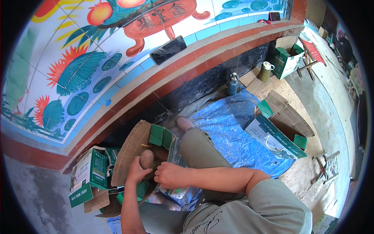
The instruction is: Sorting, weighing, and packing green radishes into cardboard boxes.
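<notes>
I sit on the ground with one leg [196, 146] stretched over a blue tarp [230, 136]. An open brown cardboard box [130, 150] with green inner flaps [159, 135] lies by my lap. My left hand [136, 171] is at the box's mouth, its fingers curled around a small round brown thing [147, 159]. Just right of it, my right hand [169, 175] reaches across, palm down, on clear plastic bags [175, 193] in front of the box. Its fingertips are hidden, so its grip is unclear.
Green-and-white cartons [89, 173] lie tumbled at my left. A larger open carton [274, 136] sits on the tarp at right. Farther off, along a red-edged ledge [187, 62], stand a flask [232, 83], a green jug [266, 71] and another carton [287, 59]; a dark phone [168, 49] lies on the ledge.
</notes>
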Demonstrator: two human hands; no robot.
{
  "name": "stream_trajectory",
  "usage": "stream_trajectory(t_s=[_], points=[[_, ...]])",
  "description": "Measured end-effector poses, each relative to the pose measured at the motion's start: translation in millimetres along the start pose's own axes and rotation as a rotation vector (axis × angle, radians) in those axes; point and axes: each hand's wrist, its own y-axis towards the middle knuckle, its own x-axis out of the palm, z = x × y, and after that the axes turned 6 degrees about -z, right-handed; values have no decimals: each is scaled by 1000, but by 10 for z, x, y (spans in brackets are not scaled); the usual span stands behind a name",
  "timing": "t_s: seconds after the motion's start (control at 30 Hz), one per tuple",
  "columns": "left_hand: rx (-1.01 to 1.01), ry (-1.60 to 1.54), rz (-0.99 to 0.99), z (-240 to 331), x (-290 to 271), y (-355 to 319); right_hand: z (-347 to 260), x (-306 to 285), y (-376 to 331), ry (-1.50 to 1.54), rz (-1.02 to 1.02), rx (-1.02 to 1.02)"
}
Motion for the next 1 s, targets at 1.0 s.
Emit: stream_trajectory(t_s=[1.0], points=[[-912, -193, 654, -1651, 2225, -3263, -2, 77, 30, -157, 92, -15]])
